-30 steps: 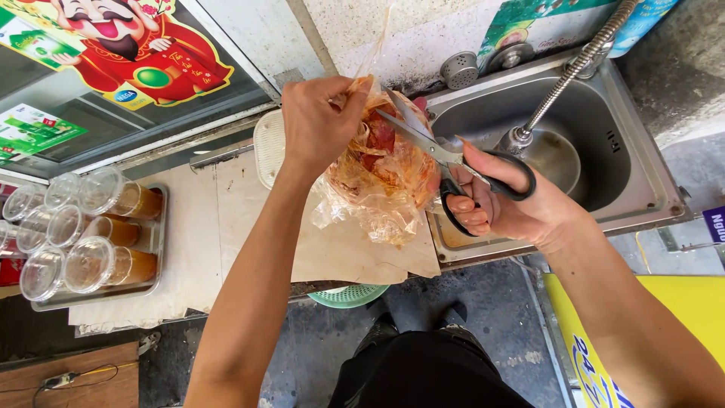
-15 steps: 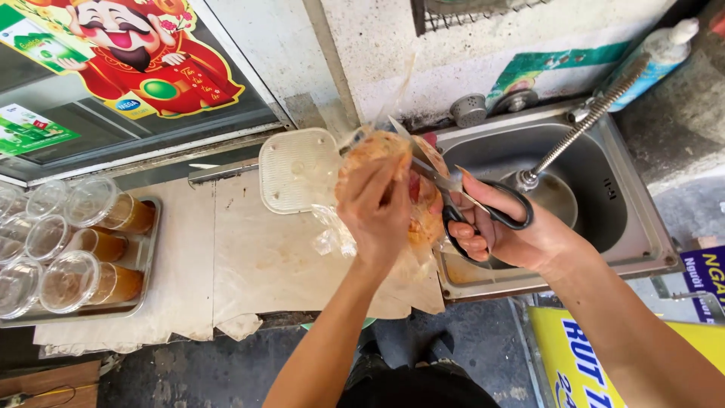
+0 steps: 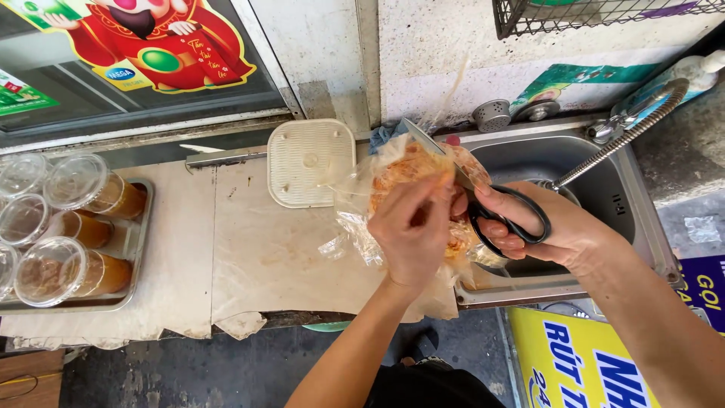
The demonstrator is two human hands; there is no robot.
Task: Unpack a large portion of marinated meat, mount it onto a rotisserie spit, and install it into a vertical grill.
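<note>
My left hand [image 3: 414, 227] grips a clear plastic bag [image 3: 400, 175] filled with orange-red food, holding it above the counter's right end beside the sink. My right hand [image 3: 563, 227] holds black-handled scissors [image 3: 483, 200], fingers through the loops. The blades run up and left across the top of the bag, the tip near the wall. The bag's loose plastic hangs down on the left side of my left hand.
A steel sink [image 3: 634, 219] with a flexible spring faucet [image 3: 619, 140] lies at right. An upturned white square lid [image 3: 311, 161] rests on the paper-covered counter [image 3: 249, 257]. A metal tray [image 3: 140, 227] of lidded cups with brown drink sits at left.
The bag and both hands have come lower and nearer the sink. My left hand shifted from the bag's top to its front, and the scissor blades now lie across the bag's top.
</note>
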